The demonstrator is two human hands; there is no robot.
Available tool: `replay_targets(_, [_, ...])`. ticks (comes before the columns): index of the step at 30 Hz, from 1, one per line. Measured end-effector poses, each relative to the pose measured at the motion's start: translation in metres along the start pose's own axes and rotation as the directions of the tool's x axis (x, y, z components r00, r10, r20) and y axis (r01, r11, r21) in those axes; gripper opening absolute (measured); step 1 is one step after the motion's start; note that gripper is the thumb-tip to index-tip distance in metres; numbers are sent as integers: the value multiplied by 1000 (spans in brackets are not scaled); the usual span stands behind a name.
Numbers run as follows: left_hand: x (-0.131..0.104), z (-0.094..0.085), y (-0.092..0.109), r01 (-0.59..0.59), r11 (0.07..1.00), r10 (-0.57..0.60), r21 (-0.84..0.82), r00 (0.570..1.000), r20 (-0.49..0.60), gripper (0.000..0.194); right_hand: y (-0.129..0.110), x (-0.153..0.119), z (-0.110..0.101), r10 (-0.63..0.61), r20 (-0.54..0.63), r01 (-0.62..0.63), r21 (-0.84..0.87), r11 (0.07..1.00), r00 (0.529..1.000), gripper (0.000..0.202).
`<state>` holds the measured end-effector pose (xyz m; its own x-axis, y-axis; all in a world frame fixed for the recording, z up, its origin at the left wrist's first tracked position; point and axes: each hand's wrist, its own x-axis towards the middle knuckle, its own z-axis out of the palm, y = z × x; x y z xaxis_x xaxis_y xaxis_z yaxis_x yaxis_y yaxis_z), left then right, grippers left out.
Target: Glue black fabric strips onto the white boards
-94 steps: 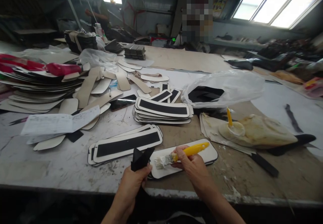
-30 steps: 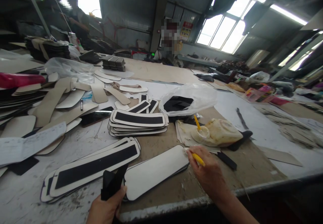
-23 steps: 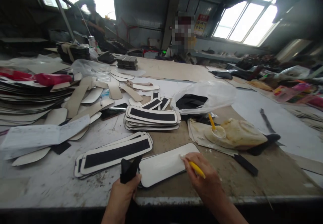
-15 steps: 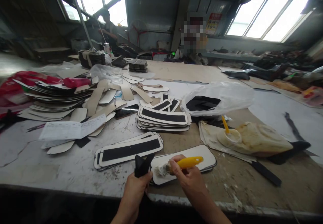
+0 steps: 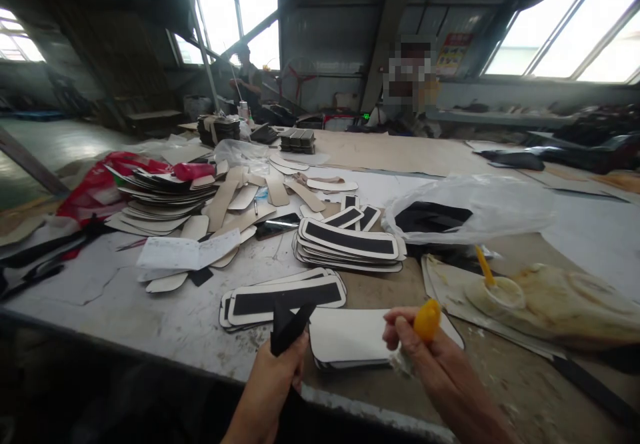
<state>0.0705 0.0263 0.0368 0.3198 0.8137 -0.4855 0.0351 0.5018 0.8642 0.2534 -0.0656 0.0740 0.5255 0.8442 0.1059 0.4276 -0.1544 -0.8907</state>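
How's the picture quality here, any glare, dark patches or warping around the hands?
Head view: windows blow out white; the near left foreground is almost black; table edge bows from wide-angle warp; right hand and yellow brush look slightly soft; left hand with black strip reads sharper.

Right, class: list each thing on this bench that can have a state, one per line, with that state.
Left hand: closed on a black strip, held upright.
Right hand: closed on a yellow brush, bristles down at the white panel.
White panel: flat, bare, no black strip on it.
Plastic bag: open, black pieces inside.
Glue pot: open, a stick standing in it.
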Motion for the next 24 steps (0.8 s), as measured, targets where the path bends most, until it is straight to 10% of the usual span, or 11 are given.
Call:
replay_targets(9, [0,-15,3,-51,991,58,123,997,-54,26,-2,8,51,18,243,-40,89,995,970,28])
replay_targets(18, [-33,0,12,-235,939,190,250,963,190,33,-19,17,24,132,384,-263,311,913,914,28])
replay_targets(24, [-41,15,9,-267,918,133,293,903,408,35,-29,9,8,-94,606,-166,359,918,790,23])
